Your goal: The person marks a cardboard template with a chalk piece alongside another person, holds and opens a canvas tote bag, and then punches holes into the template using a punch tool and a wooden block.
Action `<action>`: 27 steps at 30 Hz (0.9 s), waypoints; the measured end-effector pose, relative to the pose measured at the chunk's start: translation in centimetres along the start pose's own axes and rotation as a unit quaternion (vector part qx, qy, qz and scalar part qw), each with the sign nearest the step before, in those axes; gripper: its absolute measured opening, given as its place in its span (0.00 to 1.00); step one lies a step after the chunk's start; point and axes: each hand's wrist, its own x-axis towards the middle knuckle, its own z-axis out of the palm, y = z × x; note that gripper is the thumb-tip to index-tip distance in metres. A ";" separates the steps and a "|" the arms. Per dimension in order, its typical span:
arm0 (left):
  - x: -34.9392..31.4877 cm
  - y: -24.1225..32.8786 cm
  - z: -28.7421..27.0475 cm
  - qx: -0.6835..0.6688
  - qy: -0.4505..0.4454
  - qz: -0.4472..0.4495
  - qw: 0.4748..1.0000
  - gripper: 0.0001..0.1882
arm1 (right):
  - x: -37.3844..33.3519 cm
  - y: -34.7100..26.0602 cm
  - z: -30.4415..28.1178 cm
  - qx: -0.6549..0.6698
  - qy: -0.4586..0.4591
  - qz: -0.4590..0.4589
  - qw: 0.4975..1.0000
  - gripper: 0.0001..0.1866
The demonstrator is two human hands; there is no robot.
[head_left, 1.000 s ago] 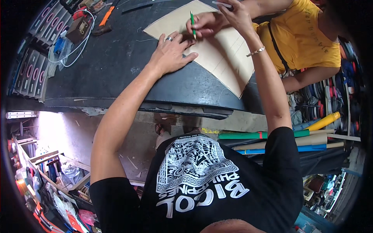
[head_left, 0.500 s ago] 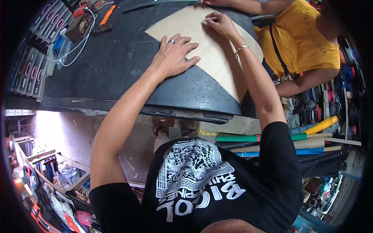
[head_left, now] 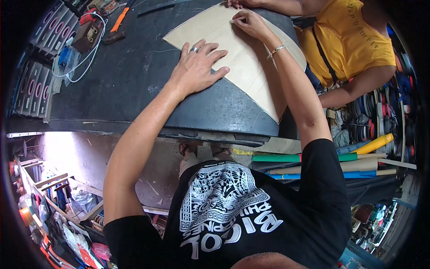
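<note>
A large cream sheet (head_left: 260, 58), with straight near edges, a curved right side and faint lines across it, lies flat on the black table. My left hand (head_left: 197, 67) rests with fingers spread, partly on the sheet's left edge and partly on the table; a ring is on one finger. Over the sheet's far part, my right hand (head_left: 253, 24) pinches a small whitish piece (head_left: 233, 21), mostly hidden by the fingers, its tip down at the surface. Another person's hand (head_left: 235, 3) touches the sheet's far edge.
The black table (head_left: 121, 85) carries an orange-handled tool (head_left: 118, 20), a brown box (head_left: 87, 36) and a looped white cable (head_left: 102, 40) at the far left. A person in a yellow top (head_left: 354, 40) stands at the right. Rolls of coloured material (head_left: 313, 166) lie below the table's right side.
My right hand has shifted slightly left and away from me over the sheet, and its fingers now cover more of the whitish piece. My left hand stays spread in place.
</note>
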 end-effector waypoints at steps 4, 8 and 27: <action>0.0 -0.1 0.1 -0.035 0.015 0.021 0.999 0.30 | 0.3 -0.5 -0.2 -0.076 -0.005 -0.015 0.997 0.13; 0.1 -0.2 0.2 -0.036 0.014 0.022 0.999 0.30 | 1.1 -0.2 0.2 -0.089 -0.009 -0.023 0.996 0.12; 0.1 0.2 -0.3 -0.049 0.004 0.016 0.999 0.30 | 2.3 4.6 -1.2 0.001 0.013 0.151 0.988 0.16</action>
